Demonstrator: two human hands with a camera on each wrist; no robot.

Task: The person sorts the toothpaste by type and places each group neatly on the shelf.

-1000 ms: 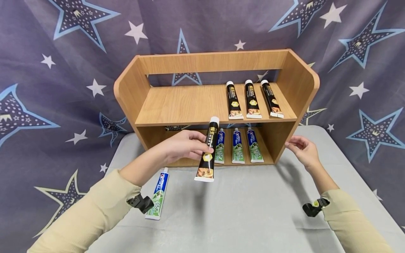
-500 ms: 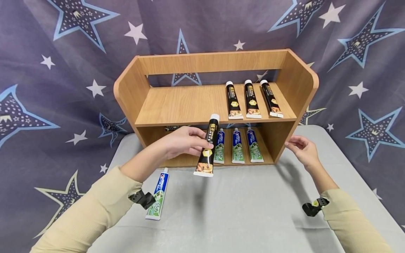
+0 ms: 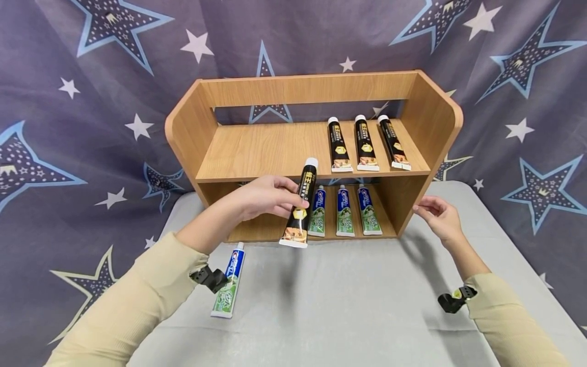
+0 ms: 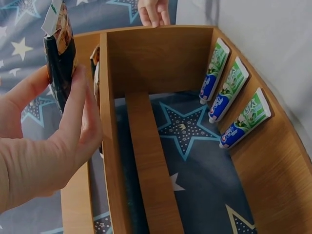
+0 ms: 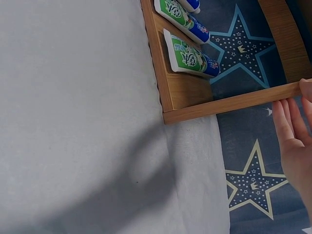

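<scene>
My left hand point(image 3: 270, 199) pinches a black toothpaste tube point(image 3: 303, 196), white cap up and tilted back, just in front of the wooden shelf point(image 3: 257, 153). The left wrist view shows the thumb and fingers on either side of this tube point(image 4: 61, 58). At the shelf's right side panel point(image 5: 234, 103), my right hand point(image 3: 441, 219) holds the edge, thumb on the front and fingers against the outer face. Three black tubes point(image 3: 365, 142) lie on the upper board's right half. Three blue and green toothpaste tubes point(image 3: 345, 211) lie on the lower board; the held tube slightly covers the leftmost.
Another blue and green toothpaste tube point(image 3: 229, 280) lies on the grey tabletop point(image 3: 348, 306), partly behind the left wrist's camera point(image 3: 209, 278). A star-patterned curtain point(image 3: 293, 30) hangs behind the shelf.
My left hand has risen a little with the black toothpaste tube, bringing its cap up in front of the upper board's edge. The right hand stays in place.
</scene>
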